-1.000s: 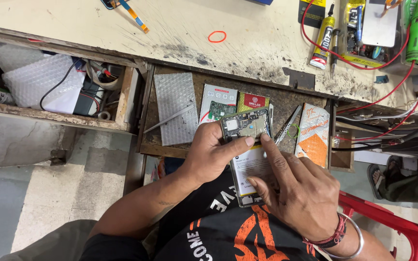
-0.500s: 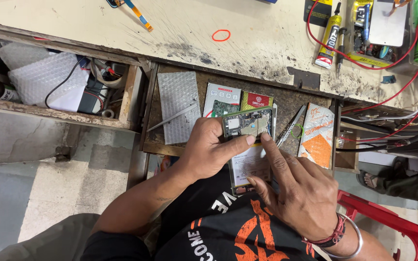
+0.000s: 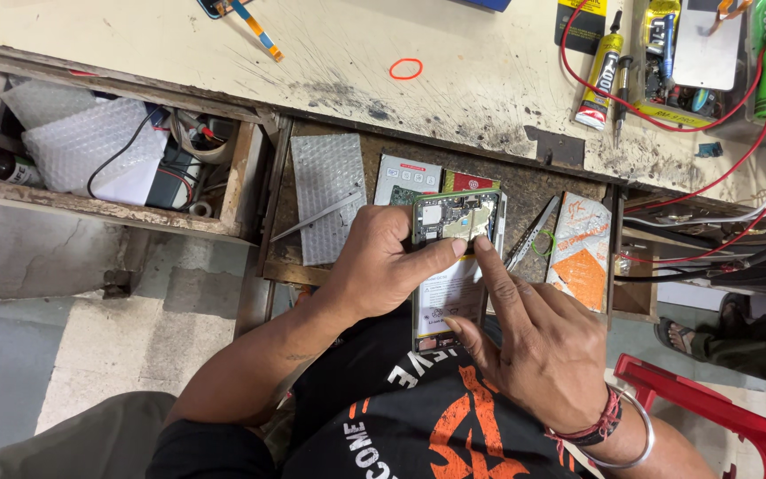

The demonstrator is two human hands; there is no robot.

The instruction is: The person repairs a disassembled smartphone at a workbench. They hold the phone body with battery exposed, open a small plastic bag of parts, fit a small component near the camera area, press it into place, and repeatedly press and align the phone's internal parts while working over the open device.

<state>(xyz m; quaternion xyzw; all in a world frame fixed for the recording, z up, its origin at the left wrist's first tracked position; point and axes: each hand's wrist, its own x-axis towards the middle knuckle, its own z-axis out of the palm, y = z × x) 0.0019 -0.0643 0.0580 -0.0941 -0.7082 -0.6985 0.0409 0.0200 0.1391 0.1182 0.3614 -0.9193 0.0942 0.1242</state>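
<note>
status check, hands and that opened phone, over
Left hand grips the opened phone by its left edge, thumb across it. Right hand presses index fingertip on the exposed board near the top. Nothing between hands and phone; open drawer beneath.

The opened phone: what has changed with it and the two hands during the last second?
Little changed. The left hand keeps holding the opened phone over the drawer. The right hand keeps its index finger on the phone's upper part. Nothing was taken or released.

The opened phone's [image 3: 454, 257] lower half is hidden beneath both hands; parts above it seem unreadably small.
</note>
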